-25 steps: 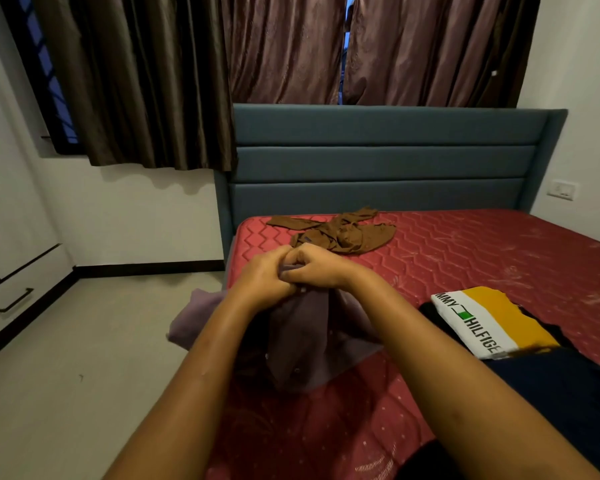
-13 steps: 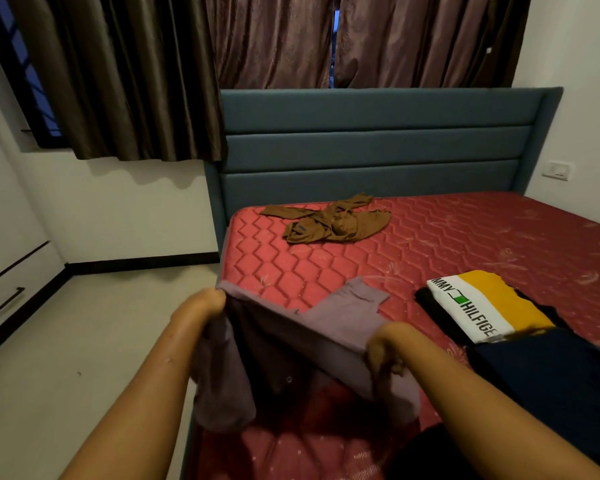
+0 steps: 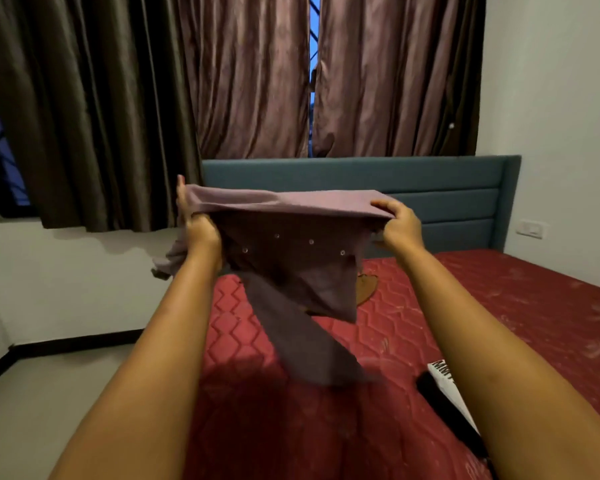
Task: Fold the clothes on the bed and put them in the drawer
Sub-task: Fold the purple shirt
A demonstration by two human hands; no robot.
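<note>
Now you hold the mauve shirt (image 3: 291, 265) up over the bed, one hand at each end of its top edge.
Your left hand (image 3: 201, 226) grips the left end, fingers curled tight round bunched cloth, arm stretched forward and up. The shirt spans between your hands, snaps showing on its underside, its lower part dangling above the red mattress (image 3: 499, 306). Your right hand (image 3: 400, 225) pinches the right corner, thumb on top, fingers curled beneath, arm raised likewise. A scrap of brown garment (image 3: 367, 289) shows behind the shirt, and a folded white-and-black piece (image 3: 444, 379) lies by your right forearm.
</note>
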